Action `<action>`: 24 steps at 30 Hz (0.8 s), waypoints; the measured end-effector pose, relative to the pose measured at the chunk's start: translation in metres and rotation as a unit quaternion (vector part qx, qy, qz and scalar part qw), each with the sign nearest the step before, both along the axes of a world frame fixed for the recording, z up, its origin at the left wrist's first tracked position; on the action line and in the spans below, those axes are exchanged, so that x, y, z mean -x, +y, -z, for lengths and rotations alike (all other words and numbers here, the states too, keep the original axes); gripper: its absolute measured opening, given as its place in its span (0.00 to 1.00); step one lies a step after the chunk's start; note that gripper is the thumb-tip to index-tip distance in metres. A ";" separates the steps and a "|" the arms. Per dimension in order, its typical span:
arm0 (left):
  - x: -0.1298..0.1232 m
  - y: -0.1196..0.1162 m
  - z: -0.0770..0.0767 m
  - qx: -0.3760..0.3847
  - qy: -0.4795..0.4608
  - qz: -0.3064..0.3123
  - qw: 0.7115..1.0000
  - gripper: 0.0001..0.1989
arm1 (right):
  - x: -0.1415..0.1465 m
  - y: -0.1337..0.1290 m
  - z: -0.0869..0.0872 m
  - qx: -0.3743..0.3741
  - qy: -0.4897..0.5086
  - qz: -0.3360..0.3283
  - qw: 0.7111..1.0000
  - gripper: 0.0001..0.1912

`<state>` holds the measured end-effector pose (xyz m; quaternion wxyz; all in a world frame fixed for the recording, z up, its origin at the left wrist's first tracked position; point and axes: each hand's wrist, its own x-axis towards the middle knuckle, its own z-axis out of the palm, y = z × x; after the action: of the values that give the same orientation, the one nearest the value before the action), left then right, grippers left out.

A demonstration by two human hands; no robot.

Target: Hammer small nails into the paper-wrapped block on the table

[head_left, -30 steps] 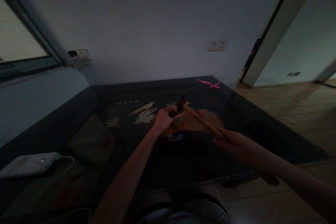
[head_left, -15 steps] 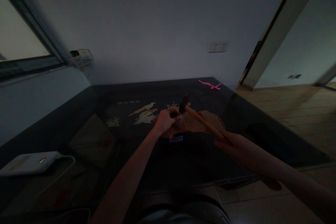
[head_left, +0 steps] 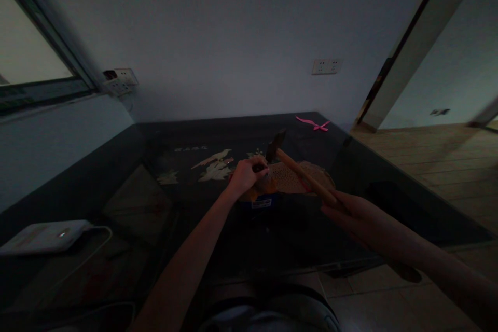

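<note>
My right hand is wrapped round the wooden handle of a hammer. The dark hammer head tilts just right of and above my left fingertips. My left hand is closed in a pinch over the left part of a brown, dotted piece on the black table; what the fingers hold is too small and dark to make out. Orange material shows below those fingers. Under the piece's front edge lies a blue item with a white label.
On the black table, a pink object lies near the back right edge. A white device with a cable is at the left. Wall sockets are behind. A dark object lies at the right.
The hammer head has risen slightly and tilted more, away from my left fingertips. My left hand keeps its pinch in nearly the same place. The view has shifted slightly.
</note>
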<state>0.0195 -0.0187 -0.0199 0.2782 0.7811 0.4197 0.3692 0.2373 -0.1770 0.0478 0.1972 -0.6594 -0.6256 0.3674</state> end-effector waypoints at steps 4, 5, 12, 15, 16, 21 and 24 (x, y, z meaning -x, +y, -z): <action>0.001 0.000 0.001 0.008 -0.004 0.005 1.000 0.05 | 0.001 0.003 0.002 -0.028 -0.008 -0.021 0.999 0.08; 0.001 0.001 0.001 0.006 -0.003 0.010 1.000 0.05 | 0.001 0.003 0.003 -0.030 -0.012 -0.028 0.999 0.08; 0.001 0.002 0.002 0.000 -0.007 0.011 1.000 0.03 | -0.001 0.001 -0.001 -0.015 -0.018 -0.007 1.000 0.09; 0.001 0.001 0.002 0.009 -0.015 0.018 1.000 0.05 | -0.001 0.003 0.001 -0.013 -0.018 -0.020 1.000 0.09; 0.001 0.002 0.003 0.012 -0.016 0.022 1.000 0.06 | -0.001 0.003 0.002 -0.009 -0.020 -0.026 0.999 0.09; 0.001 0.002 0.005 0.012 -0.019 0.015 1.000 0.03 | 0.000 0.001 -0.002 -0.017 -0.029 -0.018 0.999 0.09; 0.001 0.002 0.005 0.004 -0.016 0.006 1.000 0.03 | 0.001 0.001 -0.003 -0.035 -0.025 -0.020 0.999 0.10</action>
<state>0.0185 -0.0162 -0.0245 0.2902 0.7763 0.4123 0.3784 0.2360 -0.1761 0.0510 0.1972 -0.6484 -0.6558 0.3325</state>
